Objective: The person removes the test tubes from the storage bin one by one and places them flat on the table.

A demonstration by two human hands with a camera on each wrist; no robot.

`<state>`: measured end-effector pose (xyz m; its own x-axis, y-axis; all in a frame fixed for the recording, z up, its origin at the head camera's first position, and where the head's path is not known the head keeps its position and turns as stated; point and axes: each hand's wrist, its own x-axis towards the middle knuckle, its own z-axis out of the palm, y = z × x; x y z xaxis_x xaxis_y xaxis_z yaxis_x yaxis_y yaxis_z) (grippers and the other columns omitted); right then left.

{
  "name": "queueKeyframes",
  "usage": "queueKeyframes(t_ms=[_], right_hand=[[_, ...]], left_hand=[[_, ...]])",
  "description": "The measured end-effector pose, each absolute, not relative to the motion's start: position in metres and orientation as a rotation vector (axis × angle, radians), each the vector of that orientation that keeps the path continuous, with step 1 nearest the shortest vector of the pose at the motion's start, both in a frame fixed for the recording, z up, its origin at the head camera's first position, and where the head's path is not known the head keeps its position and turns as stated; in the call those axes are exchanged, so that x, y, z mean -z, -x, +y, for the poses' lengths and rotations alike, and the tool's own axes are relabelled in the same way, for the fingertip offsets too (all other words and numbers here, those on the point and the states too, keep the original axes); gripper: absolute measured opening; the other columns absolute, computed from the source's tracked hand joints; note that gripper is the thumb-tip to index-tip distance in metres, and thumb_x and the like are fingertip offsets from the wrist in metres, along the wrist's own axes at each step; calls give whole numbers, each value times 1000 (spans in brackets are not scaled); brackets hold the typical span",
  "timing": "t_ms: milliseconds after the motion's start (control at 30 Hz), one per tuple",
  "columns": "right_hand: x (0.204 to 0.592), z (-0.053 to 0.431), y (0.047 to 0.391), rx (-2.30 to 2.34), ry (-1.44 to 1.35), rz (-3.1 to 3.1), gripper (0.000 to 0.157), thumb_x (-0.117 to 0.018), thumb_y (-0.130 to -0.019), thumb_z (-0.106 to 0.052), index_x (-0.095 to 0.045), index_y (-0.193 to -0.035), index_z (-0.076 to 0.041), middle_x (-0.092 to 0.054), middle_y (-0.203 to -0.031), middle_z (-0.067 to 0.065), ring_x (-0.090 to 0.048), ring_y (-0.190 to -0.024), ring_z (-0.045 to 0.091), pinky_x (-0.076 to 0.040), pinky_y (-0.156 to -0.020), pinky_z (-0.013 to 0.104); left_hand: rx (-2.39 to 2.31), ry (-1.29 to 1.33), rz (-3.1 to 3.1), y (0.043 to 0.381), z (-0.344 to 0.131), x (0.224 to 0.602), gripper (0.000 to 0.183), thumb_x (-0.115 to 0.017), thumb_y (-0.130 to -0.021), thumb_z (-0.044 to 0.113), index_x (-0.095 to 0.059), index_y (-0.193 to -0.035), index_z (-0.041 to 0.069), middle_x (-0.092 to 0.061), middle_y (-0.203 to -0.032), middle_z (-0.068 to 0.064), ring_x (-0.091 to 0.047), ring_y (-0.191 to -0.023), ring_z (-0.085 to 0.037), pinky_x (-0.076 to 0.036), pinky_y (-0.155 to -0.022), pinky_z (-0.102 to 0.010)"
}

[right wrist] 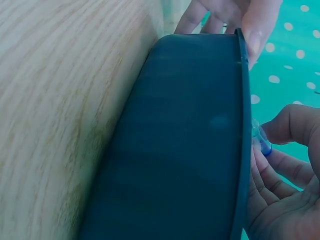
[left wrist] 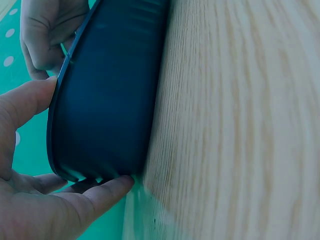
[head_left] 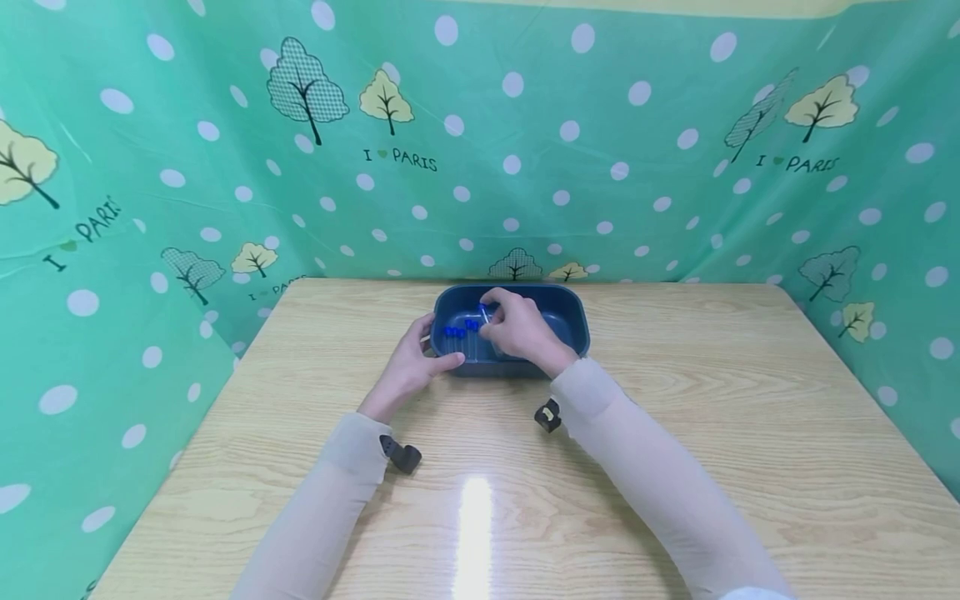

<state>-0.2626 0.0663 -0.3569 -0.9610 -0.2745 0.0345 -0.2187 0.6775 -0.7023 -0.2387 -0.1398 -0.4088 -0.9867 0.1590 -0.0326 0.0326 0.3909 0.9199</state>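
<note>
A dark blue plastic tub (head_left: 502,368) stands at the back middle of the table. My left hand (head_left: 408,367) grips its left end, thumb over the near rim and fingers against the end wall. Over the inside of the tub, my right hand (head_left: 522,327) pinches a small clear vial with a blue cap (head_left: 486,315); in the right wrist view this vial (right wrist: 261,140) shows between thumb and fingers, just beyond the rim. Several more blue-capped vials (head_left: 454,332) lie side by side in the tub's left part. The right hand covers some of the tub's interior.
The wood-grain table (head_left: 712,400) spreads out on both sides of the tub. Behind and beside it hangs a green dotted curtain (head_left: 510,192), close to the tub's far side. A black wrist device (head_left: 401,454) sits at the left sleeve, another (head_left: 548,415) at the right.
</note>
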Motion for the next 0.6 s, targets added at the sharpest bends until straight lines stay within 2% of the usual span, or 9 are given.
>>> queueKeyframes(t_ms=[600], right_hand=[[356, 87, 247, 1243, 417, 2828, 48, -61, -85, -12, -52, -132, -15, -60, -78, 2, -58, -56, 18, -46, -55, 33]], left_hand=[[-1673, -153, 2511, 238, -138, 409, 88, -77, -81, 25, -24, -150, 14, -32, -150, -13, -36, -134, -36, -35, -106, -49]])
